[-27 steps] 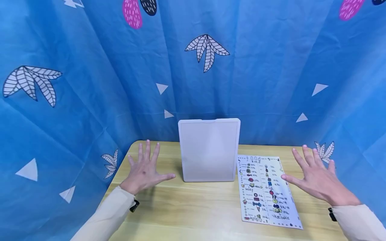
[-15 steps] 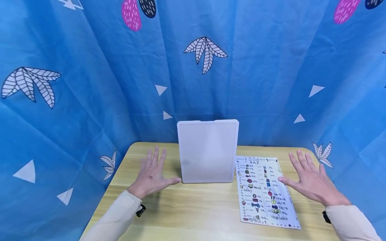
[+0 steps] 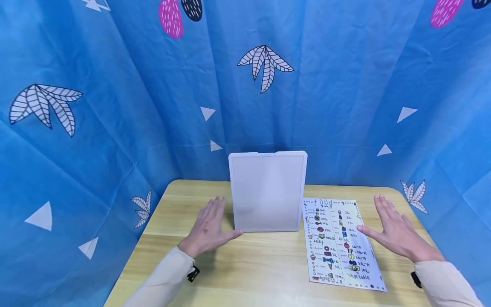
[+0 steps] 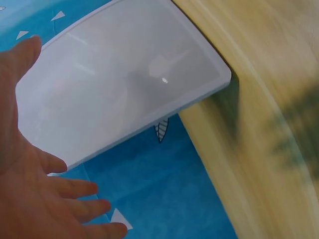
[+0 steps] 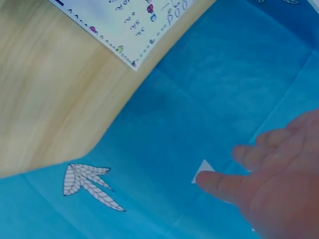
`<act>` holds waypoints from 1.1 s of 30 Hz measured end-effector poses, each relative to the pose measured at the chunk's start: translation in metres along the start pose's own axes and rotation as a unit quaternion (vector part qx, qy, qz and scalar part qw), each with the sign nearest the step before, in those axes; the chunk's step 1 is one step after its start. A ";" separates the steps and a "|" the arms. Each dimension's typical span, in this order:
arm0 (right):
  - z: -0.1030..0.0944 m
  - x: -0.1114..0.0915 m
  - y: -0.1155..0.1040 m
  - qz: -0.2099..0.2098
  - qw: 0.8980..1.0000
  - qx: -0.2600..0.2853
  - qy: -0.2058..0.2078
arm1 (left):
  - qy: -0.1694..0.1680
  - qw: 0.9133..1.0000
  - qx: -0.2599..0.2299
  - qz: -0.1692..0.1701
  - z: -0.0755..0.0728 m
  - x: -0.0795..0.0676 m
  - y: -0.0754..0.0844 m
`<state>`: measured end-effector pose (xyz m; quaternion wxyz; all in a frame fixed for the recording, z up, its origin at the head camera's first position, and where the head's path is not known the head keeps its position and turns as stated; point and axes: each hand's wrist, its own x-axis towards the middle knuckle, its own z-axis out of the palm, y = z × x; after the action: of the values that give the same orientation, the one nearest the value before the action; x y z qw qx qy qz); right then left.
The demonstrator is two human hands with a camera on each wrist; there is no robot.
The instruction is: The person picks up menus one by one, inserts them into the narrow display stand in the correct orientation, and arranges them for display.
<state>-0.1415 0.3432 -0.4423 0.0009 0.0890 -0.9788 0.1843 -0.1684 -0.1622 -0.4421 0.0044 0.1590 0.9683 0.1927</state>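
My left hand [image 3: 207,232] hovers over the table to the left of a white framed panel [image 3: 267,192], its fingers extended and thumb pointing at the panel's lower left corner. In the left wrist view the same panel [image 4: 124,79] stands upright beyond the spread fingers, and nothing is held. To the right, my right hand [image 3: 400,236] is held above the table beside a white sheet [image 3: 337,221] with handwritten food words, prices and small coloured drawings. Its fingers are straight and grip nothing; the thumb points toward the sheet's right edge. In the right wrist view the hand [image 5: 279,179] shows at the lower right.
The pale wooden table [image 3: 261,273] has rounded far corners. A blue curtain [image 3: 326,106] printed with leaves and triangles hangs behind and on both sides of it. The sheet lies flat at the panel's lower right.
My left hand has moved right, closer to the panel, and its fingers have drawn closer together. The right hand's fingers have come together too. Panel and sheet stay put.
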 end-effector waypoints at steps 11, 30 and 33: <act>0.011 0.004 0.011 0.006 0.999 0.052 -0.004 | 0.003 0.998 -0.053 0.024 0.013 0.004 0.011; 0.034 0.009 0.031 0.079 0.992 0.097 -0.014 | -0.048 0.983 -0.175 0.024 0.057 0.015 0.040; 0.039 0.009 0.034 0.086 0.990 0.111 -0.005 | -0.052 0.982 -0.180 0.023 0.065 0.017 0.042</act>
<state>-0.1551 0.3584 -0.4910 -0.0298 0.0051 -0.9564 0.2907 -0.1670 -0.0961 -0.4859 0.0791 0.1876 0.9121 0.3557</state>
